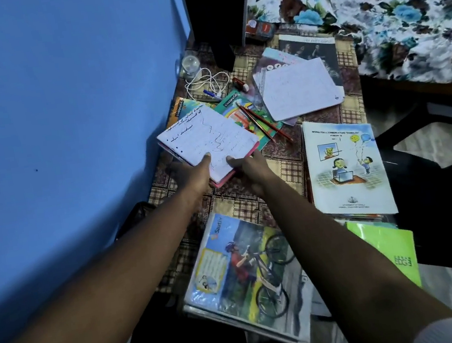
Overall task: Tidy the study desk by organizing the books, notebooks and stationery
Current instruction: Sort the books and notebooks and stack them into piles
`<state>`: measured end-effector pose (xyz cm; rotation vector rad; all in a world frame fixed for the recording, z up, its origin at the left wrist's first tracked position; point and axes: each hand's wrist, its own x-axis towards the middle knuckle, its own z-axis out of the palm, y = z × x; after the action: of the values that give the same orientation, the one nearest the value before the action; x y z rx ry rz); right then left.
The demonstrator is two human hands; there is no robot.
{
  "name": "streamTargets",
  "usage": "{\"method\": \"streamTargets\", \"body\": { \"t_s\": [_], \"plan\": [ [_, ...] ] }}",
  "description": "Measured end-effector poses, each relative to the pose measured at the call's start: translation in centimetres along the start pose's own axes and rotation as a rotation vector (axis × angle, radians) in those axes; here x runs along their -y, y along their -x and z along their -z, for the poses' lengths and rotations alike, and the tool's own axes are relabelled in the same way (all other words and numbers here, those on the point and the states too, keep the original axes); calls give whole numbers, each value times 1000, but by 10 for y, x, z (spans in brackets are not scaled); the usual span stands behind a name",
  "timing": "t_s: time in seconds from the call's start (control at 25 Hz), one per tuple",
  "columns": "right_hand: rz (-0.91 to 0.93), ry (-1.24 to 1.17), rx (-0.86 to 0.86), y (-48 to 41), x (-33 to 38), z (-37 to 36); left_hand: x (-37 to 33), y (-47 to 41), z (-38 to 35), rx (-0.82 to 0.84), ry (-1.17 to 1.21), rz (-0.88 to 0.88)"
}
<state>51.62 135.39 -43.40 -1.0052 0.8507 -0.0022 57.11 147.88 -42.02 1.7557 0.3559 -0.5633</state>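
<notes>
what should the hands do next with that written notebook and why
Probably lift the pink-edged notebook clear and lay it on the white notebook pile. The left hand and right hand both grip its near edge, and it sits askew over a green notebook.

I have both arms stretched well forward, bare along the whole visible length, converging until the hands sit just beside each other. My left hand (195, 177) and my right hand (249, 169) each grip the near edge of the notepad (208, 136). The thumbs lie on top of the page. The other fingers are tucked beneath, out of my sight. Both wrists run straight with the forearms.
</notes>
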Motion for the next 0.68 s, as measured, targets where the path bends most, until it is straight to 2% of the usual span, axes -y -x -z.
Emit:
{"method": "streamTargets", "body": {
  "t_s": [0.16,0.28,0.36,0.52,0.68],
  "plan": [
    [-32,-94,139,56,-1,59,-4,40,-25,54,151,8],
    [91,-142,23,97,0,119,5,85,-49,266,154,14],
    [142,-135,-114,129,5,168,16,122,-66,468,42,6],
    [154,261,-264,182,-7,255,51,194,-108,752,-199,74],
    [134,394,-409,220,-38,312,92,232,-148,742,-733,-115]
  ]
}}
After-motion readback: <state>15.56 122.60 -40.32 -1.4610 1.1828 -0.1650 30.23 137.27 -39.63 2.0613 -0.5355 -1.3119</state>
